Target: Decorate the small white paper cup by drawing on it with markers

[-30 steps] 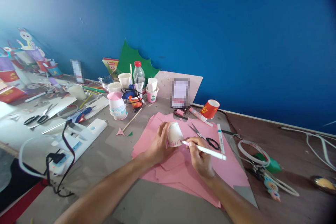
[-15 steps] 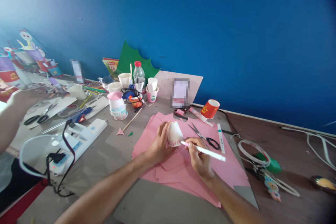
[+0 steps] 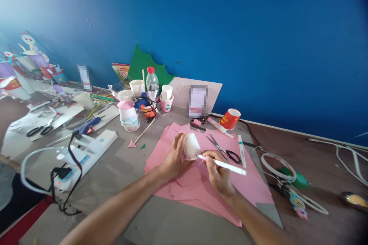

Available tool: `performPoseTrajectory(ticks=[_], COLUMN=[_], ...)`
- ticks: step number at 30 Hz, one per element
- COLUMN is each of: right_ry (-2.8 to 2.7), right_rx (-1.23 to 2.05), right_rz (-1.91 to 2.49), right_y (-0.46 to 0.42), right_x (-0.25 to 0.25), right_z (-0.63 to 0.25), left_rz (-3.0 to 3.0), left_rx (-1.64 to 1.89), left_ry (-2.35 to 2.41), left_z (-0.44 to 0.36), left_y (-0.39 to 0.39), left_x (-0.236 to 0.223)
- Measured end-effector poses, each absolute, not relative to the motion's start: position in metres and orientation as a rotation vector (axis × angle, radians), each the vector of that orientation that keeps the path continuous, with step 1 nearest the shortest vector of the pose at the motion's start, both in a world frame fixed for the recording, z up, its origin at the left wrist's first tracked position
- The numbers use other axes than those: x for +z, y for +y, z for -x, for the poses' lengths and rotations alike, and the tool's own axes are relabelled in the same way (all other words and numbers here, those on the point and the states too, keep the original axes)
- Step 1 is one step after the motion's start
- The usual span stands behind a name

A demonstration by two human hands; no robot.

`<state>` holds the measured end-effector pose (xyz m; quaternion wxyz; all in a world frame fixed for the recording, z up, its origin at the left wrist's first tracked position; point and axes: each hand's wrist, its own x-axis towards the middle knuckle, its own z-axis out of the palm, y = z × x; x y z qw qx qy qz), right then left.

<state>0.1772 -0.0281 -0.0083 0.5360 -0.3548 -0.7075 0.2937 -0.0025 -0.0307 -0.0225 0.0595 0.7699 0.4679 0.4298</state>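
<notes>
My left hand (image 3: 176, 157) grips a white paper cup (image 3: 191, 145), turned upside down, with pink marks drawn along its lower rim. In my right hand (image 3: 218, 172) is a white marker (image 3: 231, 167) with a pink tip, which is at the cup's rim on the right side. Both hands are over a stack of pink paper sheets (image 3: 207, 199). Just beyond my right hand lie black-handled scissors (image 3: 222, 149), spread apart, and a second marker with a teal band (image 3: 242, 151).
A red paper cup (image 3: 229, 119) lies tilted behind the scissors. To the left stand stacked decorated cups (image 3: 128, 116), a bottle with a red cap (image 3: 152, 80) and a power strip (image 3: 86, 160) with cords. Keys and white cables (image 3: 287, 176) lie right. A blurred co-worker's arm (image 3: 8, 118) shows far left.
My marker has shifted very slightly left along the cup's rim, and my left hand keeps its hold. The co-worker's arm came in at far left, then drew back toward the edge.
</notes>
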Motion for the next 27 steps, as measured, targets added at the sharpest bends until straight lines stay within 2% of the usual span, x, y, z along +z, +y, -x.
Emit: performPoseTrajectory(ticks=[27], right_ry=[-1.538], right_rx=[0.779], right_rz=[0.849], right_y=[-0.0251], right_x=[-0.0136], right_z=[-0.1782], left_rz=[-2.212], left_rx=[1.22], left_ry=[1.334], left_z=[0.0066], left_y=[-0.0317], left_x=[-0.0233])
